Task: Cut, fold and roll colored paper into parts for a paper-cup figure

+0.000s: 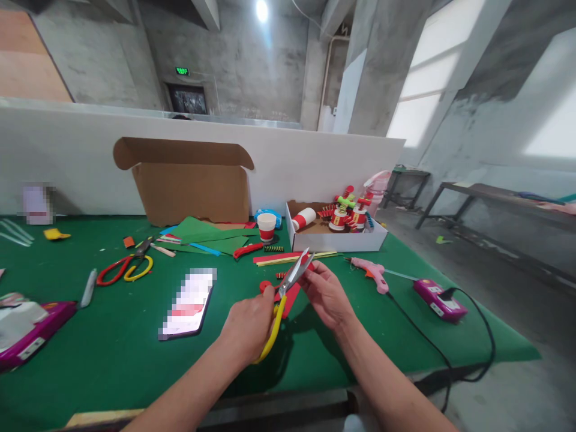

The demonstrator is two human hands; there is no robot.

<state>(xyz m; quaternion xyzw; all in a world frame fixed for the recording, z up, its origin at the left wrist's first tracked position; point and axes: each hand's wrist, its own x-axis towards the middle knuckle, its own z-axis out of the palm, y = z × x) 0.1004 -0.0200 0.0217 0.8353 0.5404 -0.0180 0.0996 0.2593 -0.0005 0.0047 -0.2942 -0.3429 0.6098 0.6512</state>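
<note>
My left hand [249, 327] is closed around the scissors [278, 327], which have one yellow and one red handle. Their blades point up and to the right, slightly parted. A small red piece, apparently paper, [306, 263] sits at the blades, pinched in the fingertips of my right hand [329, 295]. Part of that piece is hidden by the blades and fingers. Below the hands, more red paper [293, 300] lies on the green tabletop [135, 354]. A second pair of scissors [130, 267], also red and yellow, rests at the left.
A phone [191, 303] lies left of my hands. Green paper [211, 237], a paper cup [267, 228] and a red-handled knife [248, 250] are behind. A white box [337, 242] holds decorated cups. A pink glue gun [371, 271] and purple power strip [440, 301] trail cords at right.
</note>
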